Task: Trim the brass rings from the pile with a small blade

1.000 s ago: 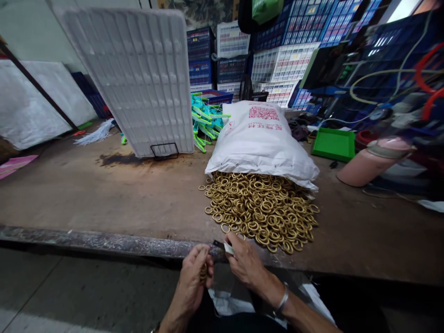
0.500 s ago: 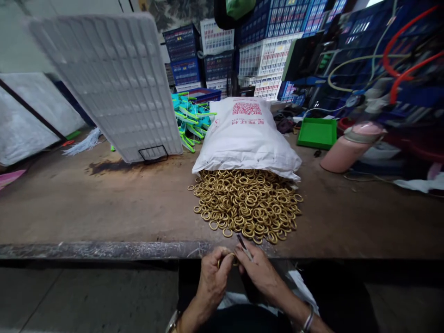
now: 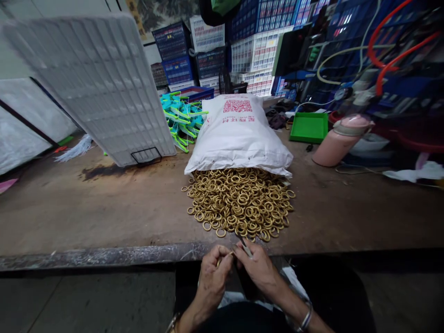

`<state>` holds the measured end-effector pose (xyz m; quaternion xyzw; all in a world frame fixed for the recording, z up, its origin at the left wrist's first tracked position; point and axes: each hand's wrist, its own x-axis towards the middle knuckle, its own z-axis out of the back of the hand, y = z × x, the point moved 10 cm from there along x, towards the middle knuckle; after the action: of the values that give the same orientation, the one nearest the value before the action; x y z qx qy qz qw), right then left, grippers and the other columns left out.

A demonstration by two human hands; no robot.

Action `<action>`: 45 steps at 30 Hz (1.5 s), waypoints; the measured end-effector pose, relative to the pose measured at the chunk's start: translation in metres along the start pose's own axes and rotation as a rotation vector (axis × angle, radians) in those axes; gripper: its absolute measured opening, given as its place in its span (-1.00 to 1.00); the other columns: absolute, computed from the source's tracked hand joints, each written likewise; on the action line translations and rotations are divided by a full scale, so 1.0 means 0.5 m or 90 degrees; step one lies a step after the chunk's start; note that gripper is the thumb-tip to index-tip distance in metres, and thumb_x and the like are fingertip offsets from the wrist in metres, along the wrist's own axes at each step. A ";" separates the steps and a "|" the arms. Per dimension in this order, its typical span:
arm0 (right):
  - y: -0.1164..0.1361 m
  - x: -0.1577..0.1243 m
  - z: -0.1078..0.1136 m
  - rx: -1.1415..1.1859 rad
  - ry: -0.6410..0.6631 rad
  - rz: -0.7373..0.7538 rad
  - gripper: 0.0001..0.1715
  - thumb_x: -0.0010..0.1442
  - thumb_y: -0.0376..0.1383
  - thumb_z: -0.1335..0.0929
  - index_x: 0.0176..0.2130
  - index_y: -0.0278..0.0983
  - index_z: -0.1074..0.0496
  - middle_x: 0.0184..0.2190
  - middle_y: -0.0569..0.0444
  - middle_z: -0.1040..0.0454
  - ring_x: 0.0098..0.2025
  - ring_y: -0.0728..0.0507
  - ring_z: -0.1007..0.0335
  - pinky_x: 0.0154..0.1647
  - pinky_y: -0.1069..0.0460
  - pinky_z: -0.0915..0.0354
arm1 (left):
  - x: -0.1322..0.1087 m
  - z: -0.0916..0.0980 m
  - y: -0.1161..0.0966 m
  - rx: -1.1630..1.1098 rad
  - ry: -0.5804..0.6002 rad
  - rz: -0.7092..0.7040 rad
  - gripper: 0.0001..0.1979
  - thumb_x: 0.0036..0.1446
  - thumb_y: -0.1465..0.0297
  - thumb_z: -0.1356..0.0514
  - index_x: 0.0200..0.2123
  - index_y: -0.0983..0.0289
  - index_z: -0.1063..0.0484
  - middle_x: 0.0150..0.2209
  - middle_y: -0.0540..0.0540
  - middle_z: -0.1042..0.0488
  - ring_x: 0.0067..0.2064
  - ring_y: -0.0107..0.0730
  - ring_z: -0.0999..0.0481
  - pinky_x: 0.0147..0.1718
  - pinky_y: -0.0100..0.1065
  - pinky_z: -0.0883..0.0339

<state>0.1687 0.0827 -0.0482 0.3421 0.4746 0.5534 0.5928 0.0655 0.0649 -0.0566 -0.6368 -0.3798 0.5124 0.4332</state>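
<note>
My left hand [image 3: 213, 273] is closed, pinching a gold-coloured ring [image 3: 218, 262] that shows only in part between thumb and fingers. My right hand [image 3: 258, 268] is wrapped round what looks like a small knife [image 3: 247, 250] with a dark, narrow tip and a pale grey handle. The two hands meet just off the front edge of the table, right thumb close to the ring. Beyond them lies a heap of gold-coloured rings [image 3: 239, 203], spilling from the mouth of a white woven sack [image 3: 239, 143] with red print.
A white ribbed panel [image 3: 90, 88] leans upright in a black wire stand [image 3: 146, 156] at left. Turquoise and lime-green pieces [image 3: 182, 120] lie beside the sack. To the right are a green tray [image 3: 308, 128] and a pink bottle [image 3: 342, 141]. Stacked crates [image 3: 256, 53] stand behind the table [image 3: 104, 212].
The view has swung slightly, so the table and its contents sit further left. Both hands stay together at the table edge, the ring and knife still held, with a small finger shift.
</note>
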 end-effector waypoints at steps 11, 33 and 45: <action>0.009 0.002 0.009 -0.139 -0.007 0.068 -0.70 0.12 -0.23 -0.11 -0.56 -0.26 -0.22 -0.64 0.18 -0.26 -0.56 0.01 -0.18 -0.50 0.12 -0.10 | -0.010 -0.002 0.028 -0.137 0.027 0.097 -0.69 -0.01 0.12 -0.10 -0.46 0.27 -0.20 -0.65 -0.13 -0.19 -0.70 -0.70 -0.02 -0.73 -0.56 0.20; 0.019 0.000 -0.028 -0.531 0.024 0.119 -0.76 -0.02 -0.50 -0.13 -0.39 -0.26 -0.26 -0.53 0.08 -0.44 -0.49 -0.06 -0.35 -0.52 0.09 0.03 | -0.064 -0.009 -0.010 -0.272 0.107 0.106 -0.73 -0.01 0.20 -0.14 -0.49 0.26 -0.18 -0.67 -0.10 -0.25 -0.74 -0.69 -0.05 -0.76 -0.56 0.16; 0.065 0.046 -0.083 -0.653 -0.003 0.166 -0.73 0.06 -0.49 -0.17 -0.25 -0.23 -0.28 -0.38 0.02 -0.44 -0.43 -0.08 -0.35 -0.47 0.06 0.00 | -0.042 0.098 -0.004 -0.461 0.002 0.079 -0.86 -0.04 0.34 -0.15 -0.37 0.26 -0.29 -0.55 -0.02 -0.34 -0.66 -0.61 -0.22 -0.76 -0.58 0.05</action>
<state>0.1171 0.1054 -0.0353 0.0660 0.0950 0.7829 0.6113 0.0132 0.0543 -0.0528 -0.7714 -0.4965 0.3694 0.1483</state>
